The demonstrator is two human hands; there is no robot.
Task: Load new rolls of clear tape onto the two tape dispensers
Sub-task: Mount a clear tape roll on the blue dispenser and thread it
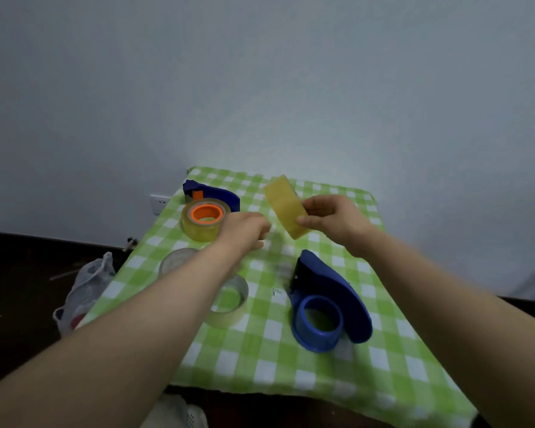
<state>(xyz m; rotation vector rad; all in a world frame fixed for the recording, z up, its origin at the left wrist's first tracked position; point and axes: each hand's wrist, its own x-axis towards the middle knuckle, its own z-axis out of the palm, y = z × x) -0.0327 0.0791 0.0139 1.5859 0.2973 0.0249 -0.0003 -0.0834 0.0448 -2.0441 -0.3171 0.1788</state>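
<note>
My right hand [331,219] holds a yellowish roll of clear tape [286,206] edge-on above the table. My left hand [244,230] is pinched just left of it; a faint blurred strip of tape seems to hang below its fingers. A blue dispenser [331,299] with an empty blue hub lies on its side at the centre right. A second blue dispenser [212,194] at the far left carries a tape roll [205,223] on an orange hub. Two near-empty clear rolls [232,299] [175,259] lie under my left forearm.
The table wears a green-and-white checked cloth [260,359] and stands against a pale wall. A white plastic bag [87,288] sits on the dark floor at the left, below a wall socket [158,203]. The near table edge runs across the bottom.
</note>
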